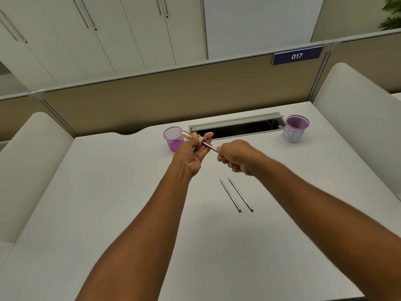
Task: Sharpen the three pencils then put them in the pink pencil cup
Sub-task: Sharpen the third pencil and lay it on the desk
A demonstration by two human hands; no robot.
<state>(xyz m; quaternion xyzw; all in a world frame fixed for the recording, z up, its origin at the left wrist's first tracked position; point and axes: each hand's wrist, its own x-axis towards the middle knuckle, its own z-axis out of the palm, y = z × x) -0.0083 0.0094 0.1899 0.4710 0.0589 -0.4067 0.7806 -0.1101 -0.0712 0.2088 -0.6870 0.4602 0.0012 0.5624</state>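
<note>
My left hand (193,155) grips a small pink sharpener (201,137) with a clear shavings tube, held up above the white desk (108,192). A dark pencil (210,146) runs from the sharpener into my right hand (236,158), whose curled fingers hold its shaft. Two more pencils (236,195) lie side by side on the desk just below my right hand, tips pointing away from me. The pink mesh pencil cup (172,139) stands behind my left hand, partly hidden by the sharpener's tube.
A second pink mesh cup (296,128) wrapped in a white paper label stands at the back right. An open grey cable tray (236,127) runs between the two cups. Beige partitions and white side panels enclose the desk.
</note>
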